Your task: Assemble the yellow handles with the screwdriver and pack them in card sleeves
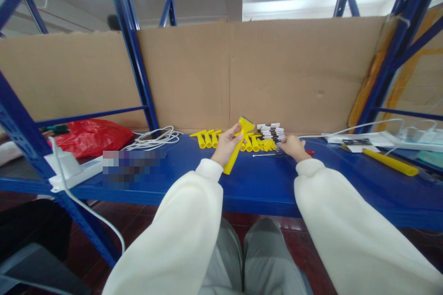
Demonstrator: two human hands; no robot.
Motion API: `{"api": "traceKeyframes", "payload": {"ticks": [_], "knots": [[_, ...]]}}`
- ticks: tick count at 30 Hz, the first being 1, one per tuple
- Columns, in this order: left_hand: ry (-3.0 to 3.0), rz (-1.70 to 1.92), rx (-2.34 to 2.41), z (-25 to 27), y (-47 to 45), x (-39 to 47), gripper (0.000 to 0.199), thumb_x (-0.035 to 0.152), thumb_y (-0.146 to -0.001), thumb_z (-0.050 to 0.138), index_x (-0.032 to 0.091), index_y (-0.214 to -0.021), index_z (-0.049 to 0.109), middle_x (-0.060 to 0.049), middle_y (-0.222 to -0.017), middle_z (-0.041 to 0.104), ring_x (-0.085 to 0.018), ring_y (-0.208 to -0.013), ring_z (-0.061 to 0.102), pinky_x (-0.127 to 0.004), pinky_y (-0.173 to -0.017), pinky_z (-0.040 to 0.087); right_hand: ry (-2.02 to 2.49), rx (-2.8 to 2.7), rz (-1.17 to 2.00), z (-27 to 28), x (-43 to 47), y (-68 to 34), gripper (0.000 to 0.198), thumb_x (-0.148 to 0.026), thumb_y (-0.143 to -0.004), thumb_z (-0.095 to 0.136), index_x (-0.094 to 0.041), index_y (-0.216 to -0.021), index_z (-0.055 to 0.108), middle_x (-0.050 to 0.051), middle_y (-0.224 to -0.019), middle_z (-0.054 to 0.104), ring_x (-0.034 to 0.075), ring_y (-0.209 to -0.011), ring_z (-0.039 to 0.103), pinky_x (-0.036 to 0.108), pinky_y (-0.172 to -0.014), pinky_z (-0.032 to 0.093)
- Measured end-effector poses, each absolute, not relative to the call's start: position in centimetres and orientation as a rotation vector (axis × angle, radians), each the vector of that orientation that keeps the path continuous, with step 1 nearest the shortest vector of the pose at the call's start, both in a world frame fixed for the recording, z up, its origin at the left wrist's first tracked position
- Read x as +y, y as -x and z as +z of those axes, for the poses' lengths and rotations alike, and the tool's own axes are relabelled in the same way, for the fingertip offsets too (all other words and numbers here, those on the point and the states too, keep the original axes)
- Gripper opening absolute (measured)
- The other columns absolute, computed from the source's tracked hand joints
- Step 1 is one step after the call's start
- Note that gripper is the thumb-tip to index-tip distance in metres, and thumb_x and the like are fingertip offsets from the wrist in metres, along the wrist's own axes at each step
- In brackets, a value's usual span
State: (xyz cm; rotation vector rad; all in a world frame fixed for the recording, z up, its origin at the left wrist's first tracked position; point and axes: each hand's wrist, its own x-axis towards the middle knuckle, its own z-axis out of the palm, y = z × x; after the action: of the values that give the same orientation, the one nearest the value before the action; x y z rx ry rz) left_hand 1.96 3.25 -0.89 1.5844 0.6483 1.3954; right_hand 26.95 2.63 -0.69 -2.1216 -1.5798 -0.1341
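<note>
My left hand [226,144] is closed around a yellow scraper [234,156], tilted with its wide head up and its handle pointing down toward me. A grey edge shows at the top of the head. My right hand [293,147] is low over the blue shelf, fingertips pinched together beside a stack of white-and-dark blade packs [272,132]. What the fingers hold is too small to make out. A thin metal shaft [265,155] lies left of that hand, and a red handle end [309,152] shows past it. Small yellow pieces [268,145] lie between my hands.
More yellow scraper bodies [208,139] stand in a row against the cardboard wall [187,78]. At left are a coiled white cable [155,138], a red bag [93,137] and a power strip [83,170]. A yellow tube [391,162] lies at right. Blue posts [133,50] frame the shelf.
</note>
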Motion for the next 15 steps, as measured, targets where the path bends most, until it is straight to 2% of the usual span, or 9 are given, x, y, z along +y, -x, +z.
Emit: {"api": "traceKeyframes", "payload": {"ticks": [4,8,11,15], "knots": [[-1.289,1.201,0.623,-1.0,-2.1,2.9,0.055,0.015,-0.087,0.067,0.024,-0.140,0.055,-0.010,-0.125,0.067,-0.013,-0.076,0.073,-0.023,-0.063,0.060,1.800,-1.516,0.036,-0.7,3.2,-26.6,0.018,-0.026,-0.079,0.054,-0.019,-0.072,0.069,0.007,-0.088,0.074,0.026,-0.096,0.065,0.036,-0.085,0.047],[-1.163,0.996,0.717,-1.0,-2.3,2.3,0.062,0.008,-0.085,0.067,0.020,-0.143,0.049,-0.013,-0.116,0.070,-0.015,-0.070,0.074,-0.020,-0.054,0.056,1.496,-1.428,0.281,-0.7,3.1,-24.9,0.014,-0.026,-0.076,0.053,-0.019,-0.068,0.062,0.004,-0.075,0.068,0.021,-0.080,0.062,0.031,-0.077,0.048],[-1.139,0.896,0.769,-0.8,-2.3,1.7,0.060,0.001,-0.086,0.062,0.016,-0.143,0.049,-0.013,-0.111,0.072,-0.014,-0.066,0.073,-0.021,-0.052,0.056,1.361,-1.377,0.521,-0.7,2.5,-23.2,0.012,-0.029,-0.076,0.055,-0.020,-0.072,0.061,0.001,-0.070,0.065,0.018,-0.071,0.059,0.030,-0.071,0.047],[-1.142,0.845,0.806,-0.6,-2.3,1.2,0.058,0.000,-0.086,0.061,0.014,-0.141,0.050,-0.013,-0.107,0.073,-0.015,-0.065,0.073,-0.022,-0.056,0.059,1.207,-1.458,0.619,-0.8,1.7,-21.5,0.009,-0.028,-0.073,0.057,-0.020,-0.071,0.060,0.001,-0.076,0.065,0.016,-0.075,0.059,0.028,-0.076,0.047]]}}
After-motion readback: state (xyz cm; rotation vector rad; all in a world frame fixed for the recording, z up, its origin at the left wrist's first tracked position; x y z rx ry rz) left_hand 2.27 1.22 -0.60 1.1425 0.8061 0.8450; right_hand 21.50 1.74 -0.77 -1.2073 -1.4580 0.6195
